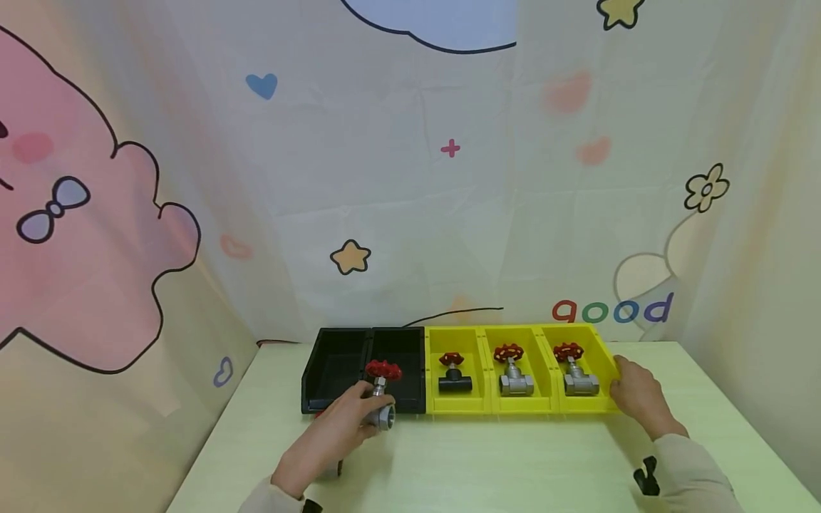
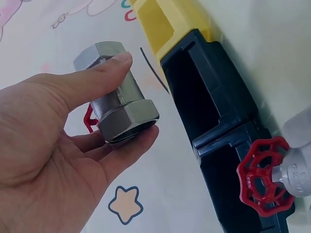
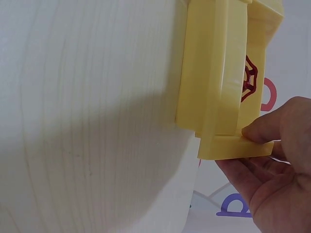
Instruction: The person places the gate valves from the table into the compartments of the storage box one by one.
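The left hand [image 1: 340, 426] held a silver metal valve [image 2: 119, 97] between its fingers, by the front of the joined black plastic bins [image 1: 410, 403]. Right of those bins, the right hand's [image 1: 643, 397] fingers gripped the rightmost yellow plastic bin's [image 1: 586, 405] edge.

Wrist views nearer than head's

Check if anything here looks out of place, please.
One thing: a red-wheeled valve sits loose on the table, in front of the black bins and partly hidden by the left hand in the head view. Three others stand in yellow bins. Nothing looks spilled or damaged.
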{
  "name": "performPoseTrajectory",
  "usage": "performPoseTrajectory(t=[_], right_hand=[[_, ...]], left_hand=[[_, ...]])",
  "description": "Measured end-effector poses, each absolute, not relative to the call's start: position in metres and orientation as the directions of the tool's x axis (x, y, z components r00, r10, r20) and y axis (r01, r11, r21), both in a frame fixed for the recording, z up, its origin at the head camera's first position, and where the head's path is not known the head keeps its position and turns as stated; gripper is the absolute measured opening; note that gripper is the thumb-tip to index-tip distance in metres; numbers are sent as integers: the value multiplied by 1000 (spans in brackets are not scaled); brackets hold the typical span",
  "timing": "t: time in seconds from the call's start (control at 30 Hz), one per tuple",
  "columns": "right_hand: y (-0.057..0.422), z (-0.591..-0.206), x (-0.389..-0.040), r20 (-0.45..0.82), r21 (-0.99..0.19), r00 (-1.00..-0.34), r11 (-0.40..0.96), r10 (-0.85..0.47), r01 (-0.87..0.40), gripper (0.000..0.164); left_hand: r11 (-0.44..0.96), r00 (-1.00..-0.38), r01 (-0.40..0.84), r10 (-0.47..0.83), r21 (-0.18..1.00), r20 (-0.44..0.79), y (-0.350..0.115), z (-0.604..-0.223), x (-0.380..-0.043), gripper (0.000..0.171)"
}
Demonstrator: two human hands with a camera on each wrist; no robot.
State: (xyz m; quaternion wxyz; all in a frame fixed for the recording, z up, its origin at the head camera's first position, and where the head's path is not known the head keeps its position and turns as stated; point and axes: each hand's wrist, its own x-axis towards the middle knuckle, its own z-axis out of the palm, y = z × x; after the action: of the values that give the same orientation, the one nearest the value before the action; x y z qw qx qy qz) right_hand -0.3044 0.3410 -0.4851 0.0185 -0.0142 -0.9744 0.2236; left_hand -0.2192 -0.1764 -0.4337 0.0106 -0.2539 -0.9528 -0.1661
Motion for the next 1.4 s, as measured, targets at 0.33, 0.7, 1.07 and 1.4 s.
performPoseTrajectory(t=[0.33,0.7,1.07,1.4], right_hand=[[341,-484,-304,8,-453,-998,890,58,48,56],[341,-484,-303,27,-433,-998,900,56,39,57],[340,-484,-304,12,-445,-998,894,61,49,57],[341,-485,-304,10,-452,-997,890,72,60,58]], left_hand=[[831,-889,456,442,319,120,-172,-428,-233,54],[846,-905,424,406,323,126,-169,-425,-243,53],[853,-903,430,405,296,146,-162,-428,-253,51],[853,-895,445,411,273,174,-155,-433,-267,52]])
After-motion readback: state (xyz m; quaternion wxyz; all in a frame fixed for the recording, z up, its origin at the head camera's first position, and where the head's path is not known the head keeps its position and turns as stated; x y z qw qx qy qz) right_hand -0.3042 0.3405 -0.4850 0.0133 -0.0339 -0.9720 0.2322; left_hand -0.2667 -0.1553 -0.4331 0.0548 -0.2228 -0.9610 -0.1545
